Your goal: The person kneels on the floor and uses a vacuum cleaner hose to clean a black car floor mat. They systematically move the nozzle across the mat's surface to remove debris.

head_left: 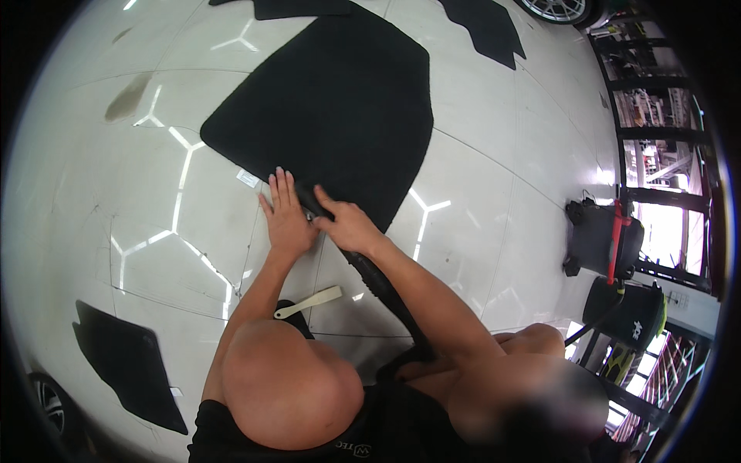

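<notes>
A large black carpet mat [332, 100], likely a car floor mat, lies flat on the glossy tiles ahead of me. At its near edge my left hand [287, 224] rests flat, fingers stretched out over the border. Just right of it my right hand [351, 228] is wrapped round a black vacuum hose end [310, 199], whose tip is against the mat. The ribbed hose [382, 289] runs back under my right arm toward my body. A small white tag [248, 178] sticks out from the mat's left near edge.
A brush with a cream handle [309, 302] lies by my left knee. Another black mat [127, 366] is at the lower left, near a car wheel [50, 401]. More mats [486, 31] lie at the far side. Dark wheeled machines [606, 235] stand along the right wall.
</notes>
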A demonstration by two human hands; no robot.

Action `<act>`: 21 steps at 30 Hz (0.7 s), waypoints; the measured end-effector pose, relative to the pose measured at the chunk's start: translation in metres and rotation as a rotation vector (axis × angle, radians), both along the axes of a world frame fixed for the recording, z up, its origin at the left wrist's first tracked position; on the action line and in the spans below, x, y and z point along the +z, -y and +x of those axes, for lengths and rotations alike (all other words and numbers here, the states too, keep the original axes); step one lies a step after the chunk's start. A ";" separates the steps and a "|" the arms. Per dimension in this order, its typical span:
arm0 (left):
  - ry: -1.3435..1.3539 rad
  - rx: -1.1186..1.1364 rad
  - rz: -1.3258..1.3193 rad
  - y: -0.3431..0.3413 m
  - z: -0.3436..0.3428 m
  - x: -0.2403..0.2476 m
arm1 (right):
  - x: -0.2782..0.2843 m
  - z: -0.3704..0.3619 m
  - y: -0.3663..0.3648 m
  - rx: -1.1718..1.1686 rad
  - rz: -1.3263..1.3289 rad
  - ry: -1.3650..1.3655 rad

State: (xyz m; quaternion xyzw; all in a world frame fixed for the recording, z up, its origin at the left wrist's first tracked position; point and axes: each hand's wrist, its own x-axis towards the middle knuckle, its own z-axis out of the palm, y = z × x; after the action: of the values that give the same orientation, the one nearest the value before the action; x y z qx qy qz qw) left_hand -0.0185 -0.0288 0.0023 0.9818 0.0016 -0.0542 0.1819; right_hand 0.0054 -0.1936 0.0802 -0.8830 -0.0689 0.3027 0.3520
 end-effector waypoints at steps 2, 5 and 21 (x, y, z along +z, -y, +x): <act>-0.009 0.018 -0.067 -0.001 -0.001 0.000 | 0.003 0.012 0.013 -0.096 -0.030 0.046; 0.029 0.025 -0.138 0.004 0.001 0.000 | 0.009 0.039 0.050 -0.602 0.108 -0.138; 0.067 0.078 -0.114 -0.003 -0.004 -0.013 | 0.003 0.015 0.006 -0.355 0.058 0.009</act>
State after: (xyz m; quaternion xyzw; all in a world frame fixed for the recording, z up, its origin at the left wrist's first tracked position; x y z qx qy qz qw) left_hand -0.0224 -0.0261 -0.0107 0.9704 0.0305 -0.0142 0.2393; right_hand 0.0208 -0.1994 0.0833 -0.8722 0.0776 0.2297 0.4249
